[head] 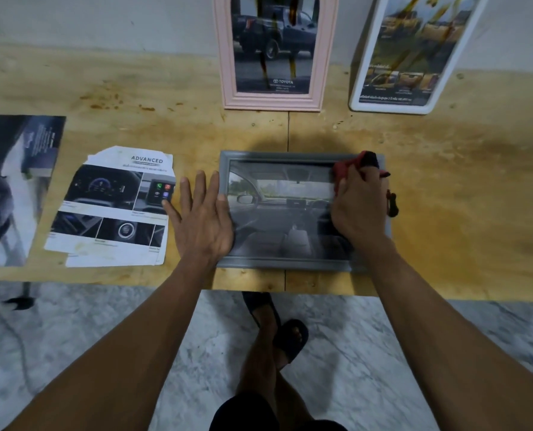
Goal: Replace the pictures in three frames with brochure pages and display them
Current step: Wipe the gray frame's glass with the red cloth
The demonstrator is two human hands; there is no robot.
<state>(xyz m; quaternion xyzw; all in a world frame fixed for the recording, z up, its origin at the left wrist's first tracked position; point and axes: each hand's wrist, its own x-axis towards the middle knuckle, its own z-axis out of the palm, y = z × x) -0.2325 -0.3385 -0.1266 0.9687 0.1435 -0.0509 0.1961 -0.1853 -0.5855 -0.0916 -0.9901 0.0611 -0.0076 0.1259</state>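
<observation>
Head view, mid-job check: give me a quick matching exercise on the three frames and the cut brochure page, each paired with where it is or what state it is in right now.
Things:
1. pink frame
2. white frame
3. grey frame
4. cut brochure page

Places or states:
A. lying flat at the table's near edge, left hand pressing it, right hand holding a red cloth on it
B. lying loose on the table, left of the hands
C. standing against the wall, showing a dark pickup
D. leaning tilted at the far right

Pairs: 1-C, 2-D, 3-A, 4-B
</observation>
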